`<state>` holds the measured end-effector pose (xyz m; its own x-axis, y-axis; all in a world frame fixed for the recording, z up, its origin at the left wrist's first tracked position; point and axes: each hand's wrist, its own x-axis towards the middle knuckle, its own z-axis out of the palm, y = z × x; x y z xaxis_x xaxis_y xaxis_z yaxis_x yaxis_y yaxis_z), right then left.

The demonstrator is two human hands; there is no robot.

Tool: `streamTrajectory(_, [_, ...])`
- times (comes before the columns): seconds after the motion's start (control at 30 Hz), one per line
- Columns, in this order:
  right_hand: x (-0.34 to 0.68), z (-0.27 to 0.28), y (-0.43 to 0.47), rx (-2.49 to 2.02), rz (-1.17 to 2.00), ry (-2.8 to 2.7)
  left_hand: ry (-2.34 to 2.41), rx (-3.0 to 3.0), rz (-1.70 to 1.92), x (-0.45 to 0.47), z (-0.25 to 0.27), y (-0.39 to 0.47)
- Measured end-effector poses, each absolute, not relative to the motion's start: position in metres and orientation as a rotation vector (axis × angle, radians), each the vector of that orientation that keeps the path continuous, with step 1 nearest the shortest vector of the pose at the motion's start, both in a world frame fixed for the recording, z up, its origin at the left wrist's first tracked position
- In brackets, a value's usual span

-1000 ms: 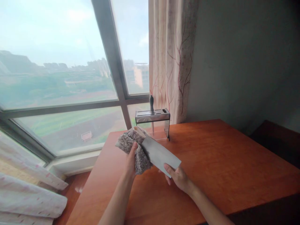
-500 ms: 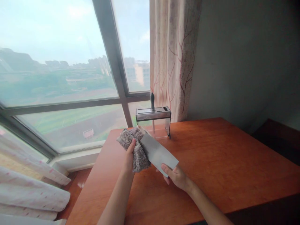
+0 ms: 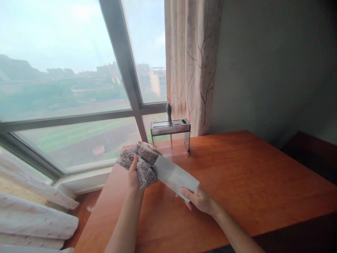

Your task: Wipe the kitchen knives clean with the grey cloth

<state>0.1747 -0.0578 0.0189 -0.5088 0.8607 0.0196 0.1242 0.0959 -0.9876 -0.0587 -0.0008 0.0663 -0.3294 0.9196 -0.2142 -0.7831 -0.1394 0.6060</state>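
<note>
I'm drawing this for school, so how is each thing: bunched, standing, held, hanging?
Fluffy grey cloth: bunched up, held in the left hand.
Flat silver-grey metal blade: near end held by the right hand, far end meeting the cloth.
Clear-sided stand with a metal top: upright on the reddish-brown wooden table, one dark-handled tool standing in it.
Beige branch-patterned curtain: hanging beside the grey-framed window.

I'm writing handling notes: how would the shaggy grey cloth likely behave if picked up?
Likely floppy: the cloth is folded and bunched in the left hand. Probably not slippery, since its surface looks shaggy rather than smooth. It also seems unlikely to roll, its bunched outline being uneven instead of round.
</note>
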Motion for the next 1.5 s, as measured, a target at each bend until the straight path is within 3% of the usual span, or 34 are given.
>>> streamTrajectory(0.43, [0.173,0.014,-0.052,-0.967,1.377,-1.620,0.672,0.221,1.865,-0.059,0.058,0.002])
streamTrajectory(0.93, [0.170,0.011,-0.049,-0.936,1.390,-1.507,0.735,0.276,1.537,-0.023,0.063,-0.017])
streamTrajectory(1.2, [0.179,0.020,-0.051,-0.900,1.278,-1.645,0.729,0.327,1.770,-0.053,0.068,-0.011])
streamTrajectory(1.5, [0.191,0.017,-0.043,-1.011,1.307,-1.299,0.915,0.355,1.766,-0.061,0.061,-0.006])
